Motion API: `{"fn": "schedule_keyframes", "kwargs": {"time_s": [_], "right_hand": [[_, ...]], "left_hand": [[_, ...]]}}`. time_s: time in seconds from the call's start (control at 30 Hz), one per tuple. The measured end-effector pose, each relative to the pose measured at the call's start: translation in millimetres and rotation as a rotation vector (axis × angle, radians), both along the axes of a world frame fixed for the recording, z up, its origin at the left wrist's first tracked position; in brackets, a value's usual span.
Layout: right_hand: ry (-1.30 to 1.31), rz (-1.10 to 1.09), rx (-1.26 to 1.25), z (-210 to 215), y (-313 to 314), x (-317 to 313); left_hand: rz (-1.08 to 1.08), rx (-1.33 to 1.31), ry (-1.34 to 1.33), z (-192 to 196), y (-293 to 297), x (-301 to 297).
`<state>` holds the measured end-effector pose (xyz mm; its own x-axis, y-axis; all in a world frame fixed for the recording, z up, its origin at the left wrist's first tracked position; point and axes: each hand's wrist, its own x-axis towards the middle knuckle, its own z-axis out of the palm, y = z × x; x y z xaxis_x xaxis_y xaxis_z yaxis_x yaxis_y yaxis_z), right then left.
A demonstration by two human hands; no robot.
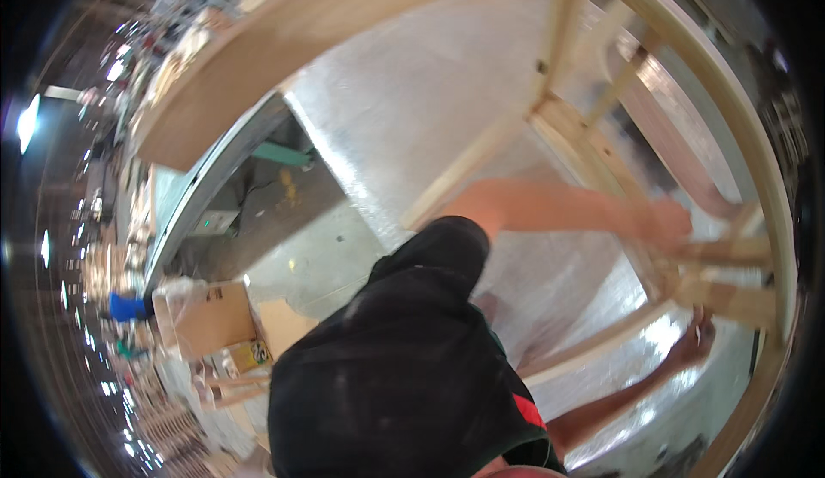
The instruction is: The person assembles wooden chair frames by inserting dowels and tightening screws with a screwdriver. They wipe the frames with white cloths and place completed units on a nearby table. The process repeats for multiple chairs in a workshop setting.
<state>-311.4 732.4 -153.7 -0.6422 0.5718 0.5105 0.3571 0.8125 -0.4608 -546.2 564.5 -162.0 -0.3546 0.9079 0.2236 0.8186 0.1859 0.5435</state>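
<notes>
A pale wooden frame point(608, 153) of rails and posts lies on a shiny silvery work surface point(438, 74). My left arm, in a black sleeve, reaches across it. My left hand point(669, 225) is at the frame's right-hand joint, beside a short crosspiece point(730, 252); motion blur hides how its fingers are set. Lower down, my right hand point(694, 340) is closed, its fingertips up against the underside of a wider wooden block point(726, 299). Whatever those fingers hold, if anything, is too small to make out.
A long wooden board point(284, 44) spans the upper left. A curved rail point(765, 160) rims the right side. An open cardboard box point(206, 319) stands on the floor at left, near a grey box point(215, 223) and a green metal bar point(282, 154). Stacked wood fills the far left.
</notes>
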Motion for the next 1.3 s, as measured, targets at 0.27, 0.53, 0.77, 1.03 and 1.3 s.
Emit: {"fn": "schedule_keyframes", "kwargs": {"time_s": [0.27, 0.53, 0.77, 1.03, 1.3], "right_hand": [[0.200, -0.058, -0.117, 21.9, -44.2, -41.5], [0.221, -0.039, -0.102, 18.3, -37.7, -20.9], [0.336, 0.005, -0.144, 26.9, -46.9, -26.3], [0.184, -0.165, -0.208, 16.5, -45.4, -28.3], [0.311, -0.111, -0.151, 15.2, -43.8, -25.3]], "left_hand": [[-0.082, -0.051, -0.002, 36.2, -50.4, -14.7], [-0.141, -0.179, -0.097, 31.8, -27.6, -22.4], [-0.090, -0.287, -0.152, 47.6, -23.9, -15.7], [-0.245, -0.097, 0.038, 42.3, -27.1, -16.3], [-0.304, -0.105, 0.064, 51.3, -23.7, -12.5]]}}
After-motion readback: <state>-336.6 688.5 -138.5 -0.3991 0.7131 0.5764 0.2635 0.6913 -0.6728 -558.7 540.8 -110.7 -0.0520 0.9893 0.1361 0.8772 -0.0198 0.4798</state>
